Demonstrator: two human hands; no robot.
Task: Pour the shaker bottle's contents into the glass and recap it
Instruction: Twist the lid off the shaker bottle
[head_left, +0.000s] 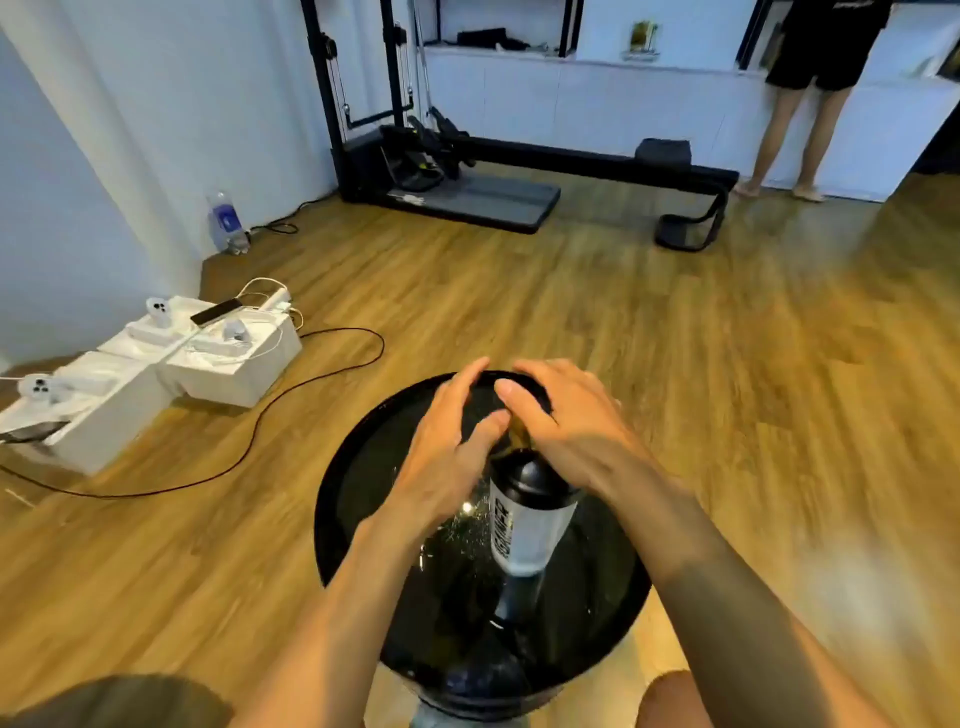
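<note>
Crowding left hand (447, 452) and right hand (571, 426), fingers loosely spread (grip unclear), over the shaker bottle (530, 519); probably risking tipping it.

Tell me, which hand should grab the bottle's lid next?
Likely right. The right hand lies over the black cap of the shaker bottle; the left hand sits off to its side, better for steadying.

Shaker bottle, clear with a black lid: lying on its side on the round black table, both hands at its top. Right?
No. The head view shows the clear shaker bottle with a black lid standing upright on the round black table, not on its side. The left hand and right hand are at its top.
</note>
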